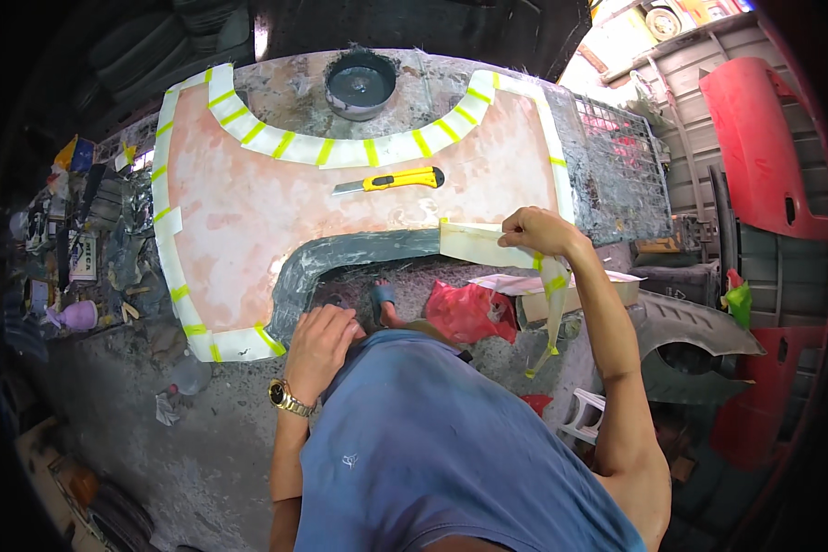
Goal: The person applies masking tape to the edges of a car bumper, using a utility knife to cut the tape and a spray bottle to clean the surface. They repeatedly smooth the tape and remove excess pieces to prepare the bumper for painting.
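A large panel (239, 202), patchy pink and white, lies before me with white paper strips (354, 152) taped along its edges by yellow-green tape. My right hand (535, 232) is closed in a pinch on a masking paper strip (474, 244) at the near right edge; its loose, taped tail (554, 299) hangs below. Dark grey coating (294, 276) shows along the near cut-out, left of that strip. Beside the lower left end of the coating is my left hand (317, 350), its fingers loosely bent with nothing visible in them. A yellow utility knife (403, 179), blade out, lies on the panel.
A dark round tub (361, 85) stands beyond the panel's far curve. Wire mesh (621, 152) lies at the right. Crumpled red plastic (469, 311) is below the cut-out. Red body panels (768, 147) lean at far right; clutter with a purple bottle (75, 316) fills the left side.
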{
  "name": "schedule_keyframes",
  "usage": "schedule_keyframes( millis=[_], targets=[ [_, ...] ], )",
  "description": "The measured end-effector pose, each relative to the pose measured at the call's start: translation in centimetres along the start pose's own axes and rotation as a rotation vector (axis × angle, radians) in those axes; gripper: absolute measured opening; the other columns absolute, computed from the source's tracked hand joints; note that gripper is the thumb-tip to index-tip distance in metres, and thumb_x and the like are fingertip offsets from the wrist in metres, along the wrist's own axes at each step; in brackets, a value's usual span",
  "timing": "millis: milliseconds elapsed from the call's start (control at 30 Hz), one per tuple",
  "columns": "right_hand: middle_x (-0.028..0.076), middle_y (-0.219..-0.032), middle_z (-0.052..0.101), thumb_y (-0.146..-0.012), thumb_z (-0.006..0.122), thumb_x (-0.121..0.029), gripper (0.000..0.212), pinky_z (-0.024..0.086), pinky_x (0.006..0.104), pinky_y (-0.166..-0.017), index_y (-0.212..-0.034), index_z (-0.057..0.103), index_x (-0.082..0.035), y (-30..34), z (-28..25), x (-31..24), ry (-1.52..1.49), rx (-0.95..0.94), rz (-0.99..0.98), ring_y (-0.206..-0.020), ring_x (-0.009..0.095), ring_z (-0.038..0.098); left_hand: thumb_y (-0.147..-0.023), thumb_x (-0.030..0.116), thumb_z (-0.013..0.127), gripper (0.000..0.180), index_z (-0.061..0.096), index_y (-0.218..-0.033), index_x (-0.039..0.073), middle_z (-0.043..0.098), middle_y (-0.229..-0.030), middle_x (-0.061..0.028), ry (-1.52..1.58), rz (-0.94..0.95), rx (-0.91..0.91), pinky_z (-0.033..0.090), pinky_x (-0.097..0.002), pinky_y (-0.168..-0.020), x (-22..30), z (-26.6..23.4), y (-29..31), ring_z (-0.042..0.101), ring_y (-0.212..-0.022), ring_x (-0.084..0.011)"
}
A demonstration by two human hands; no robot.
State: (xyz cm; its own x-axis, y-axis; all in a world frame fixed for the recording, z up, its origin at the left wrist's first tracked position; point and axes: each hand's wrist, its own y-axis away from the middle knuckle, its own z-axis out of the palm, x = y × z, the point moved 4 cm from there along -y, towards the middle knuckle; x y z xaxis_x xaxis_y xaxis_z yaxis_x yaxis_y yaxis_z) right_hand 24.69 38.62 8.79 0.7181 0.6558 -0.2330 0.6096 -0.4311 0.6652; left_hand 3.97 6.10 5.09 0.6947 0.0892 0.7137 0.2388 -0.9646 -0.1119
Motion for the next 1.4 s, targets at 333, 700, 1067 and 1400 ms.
schedule_keyframes(
  millis=[333, 700, 1067, 1400],
  targets=[
    [0.015, -0.076, 0.068, -0.087, 0.069, -0.03, 0.023, 0.05, 0.0436, -0.071, -0.086, 0.073, -0.007, 2.4, 2.2, 0.0, -0.078, 0.094, 0.006, -0.073, 0.031, 0.067, -0.093, 0.015, 0.061, 0.018, 0.067, -0.106, 0.003, 0.063, -0.097, -0.0079, -0.012, -0.033, -0.017, 0.043, -0.0409, -0.078, -0.3, 0.3, -0.3, 0.06, -0.093, -0.029],
    [0.015, -0.073, 0.065, -0.09, 0.067, -0.029, 0.022, 0.048, 0.0431, -0.066, -0.085, 0.07, -0.007, 4.9, 5.5, 0.5, -0.213, 0.188, 0.09, -0.072, 0.033, 0.064, -0.092, 0.014, 0.062, 0.019, 0.066, -0.106, 0.002, 0.063, -0.097, -0.0085, -0.029, 0.039, -0.053, 0.043, -0.0404, -0.078, 0.2, 1.2, -2.1, 0.059, -0.091, -0.0288],
    [0.016, -0.077, 0.066, -0.09, 0.067, -0.027, 0.021, 0.048, 0.0447, -0.068, -0.087, 0.069, -0.007, 5.2, 7.3, 1.3, -0.281, 0.278, -0.007, -0.077, 0.037, 0.063, -0.092, 0.019, 0.064, 0.023, 0.066, -0.109, 0.003, 0.063, -0.097, -0.0098, -0.016, 0.004, -0.178, 0.045, -0.0413, -0.078, -1.5, 4.7, -3.0, 0.06, -0.091, -0.0306],
    [0.016, -0.085, 0.065, -0.091, 0.066, -0.022, 0.019, 0.049, 0.0444, -0.073, -0.089, 0.068, -0.004, 5.7, 9.9, 1.4, -0.358, 0.3, -0.049, -0.083, 0.037, 0.063, -0.094, 0.025, 0.061, 0.066, 0.035, -0.15, 0.001, 0.06, -0.11, -0.0153, -0.173, -0.115, -0.316, 0.047, -0.0463, -0.087, -3.6, 8.4, -4.6, 0.06, -0.1, -0.0331]
  ],
)
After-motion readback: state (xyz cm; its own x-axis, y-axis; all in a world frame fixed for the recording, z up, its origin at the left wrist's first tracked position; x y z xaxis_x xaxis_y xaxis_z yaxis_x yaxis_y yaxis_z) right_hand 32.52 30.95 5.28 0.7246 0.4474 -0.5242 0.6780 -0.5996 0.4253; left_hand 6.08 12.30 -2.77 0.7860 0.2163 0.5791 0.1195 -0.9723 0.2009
